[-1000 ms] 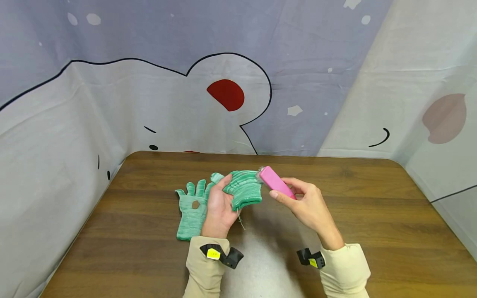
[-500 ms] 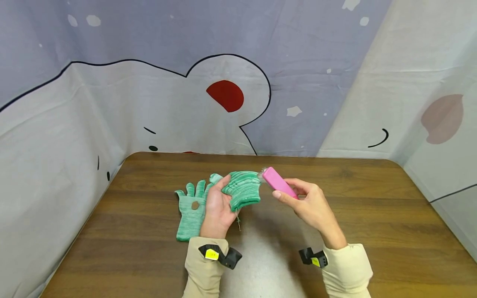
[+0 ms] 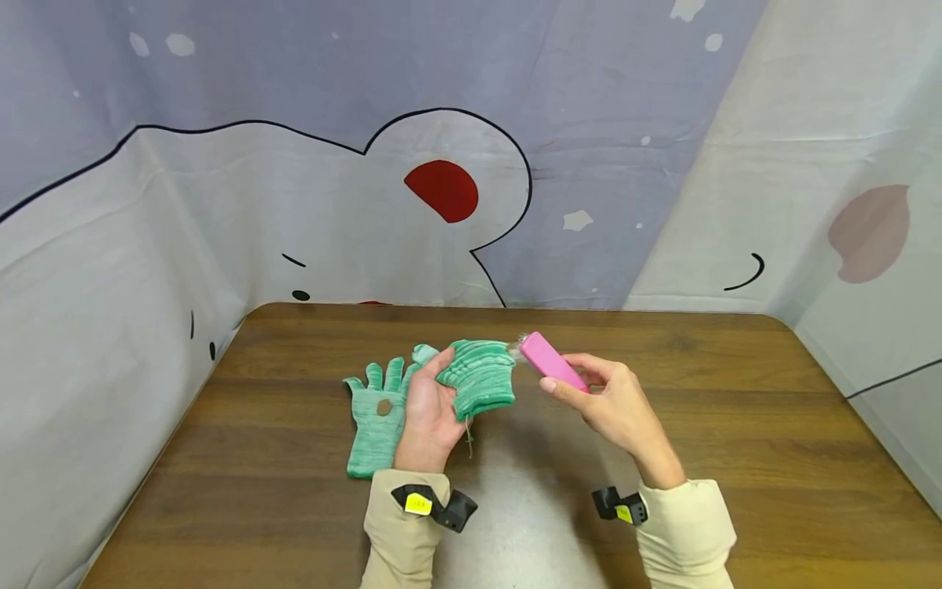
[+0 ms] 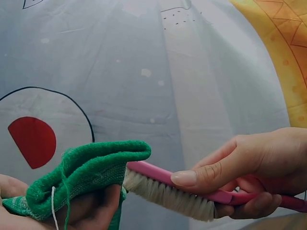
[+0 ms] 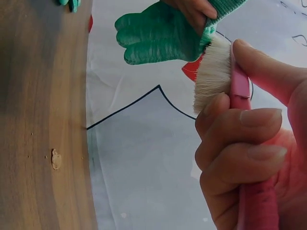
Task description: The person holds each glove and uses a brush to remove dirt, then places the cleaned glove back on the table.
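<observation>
My left hand (image 3: 429, 421) grips a green knitted glove (image 3: 482, 378), its ribbed cuff pointing right and loose threads dangling below. In the right wrist view the coated fingers of this glove (image 5: 156, 40) stick out past the hand. A pink brush (image 3: 550, 362) is held in my right hand (image 3: 616, 405), thumb along its back and fingers curled round the handle. Its pale bristles (image 4: 170, 196) face the glove, their tip right at the cuff side. Partly behind my left hand, a second green glove (image 3: 374, 448) lies flat on the table, with a brown spot on its palm.
The wooden table (image 3: 736, 425) extends around both hands. A printed cloth backdrop (image 3: 596, 131) rises behind it and at the sides. In the right wrist view a small tan mark (image 5: 56, 159) shows on the tabletop.
My right hand has drawn the brush slightly to the right, away from the glove, then nearly stopped. The left hand has barely shifted; the hanging thread has swung.
</observation>
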Tool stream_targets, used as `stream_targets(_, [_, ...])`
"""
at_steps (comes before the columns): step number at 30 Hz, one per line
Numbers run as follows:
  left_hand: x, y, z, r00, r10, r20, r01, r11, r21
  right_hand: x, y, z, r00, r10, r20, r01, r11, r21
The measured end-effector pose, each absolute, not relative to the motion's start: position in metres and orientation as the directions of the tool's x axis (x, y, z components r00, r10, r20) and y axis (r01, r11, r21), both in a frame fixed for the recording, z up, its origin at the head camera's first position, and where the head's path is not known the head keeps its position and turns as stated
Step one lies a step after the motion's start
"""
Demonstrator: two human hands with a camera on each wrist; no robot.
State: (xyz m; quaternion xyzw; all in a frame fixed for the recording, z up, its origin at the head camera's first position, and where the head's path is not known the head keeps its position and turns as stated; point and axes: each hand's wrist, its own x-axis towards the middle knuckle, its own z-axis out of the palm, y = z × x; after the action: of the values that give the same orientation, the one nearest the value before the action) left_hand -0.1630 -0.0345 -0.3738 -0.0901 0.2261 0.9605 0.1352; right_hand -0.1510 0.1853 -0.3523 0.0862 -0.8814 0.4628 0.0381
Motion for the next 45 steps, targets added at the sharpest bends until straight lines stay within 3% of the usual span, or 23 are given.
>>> stream_targets(8, [-0.162, -0.034, -0.374, -0.951, 0.223, -0.216, -0.299, -0.842, 0.448, -0.152, 0.187, -0.354, -0.983, -0.116, 0.145, -0.186, 0.568, -0.802])
stream_targets(20, [-0.161, -0.031, -0.372, -0.973, 0.098, -0.208, -0.211, -0.732, 0.648, -0.156, 0.187, -0.360, -0.986, -0.114, 0.123, -0.167, 0.605, -0.778])
stream_targets(34, [-0.160, -0.030, -0.369, -0.974, 0.136, -0.183, -0.224, -0.724, 0.652, -0.162, 0.195, -0.369, -0.977, -0.098, 0.189, -0.202, 0.705, -0.680])
stream_targets(45, [-0.158, -0.035, -0.367, -0.973, 0.139, -0.183, -0.226, -0.720, 0.656, -0.163, 0.199, -0.371, -0.978, -0.084, 0.189, -0.192, 0.716, -0.671])
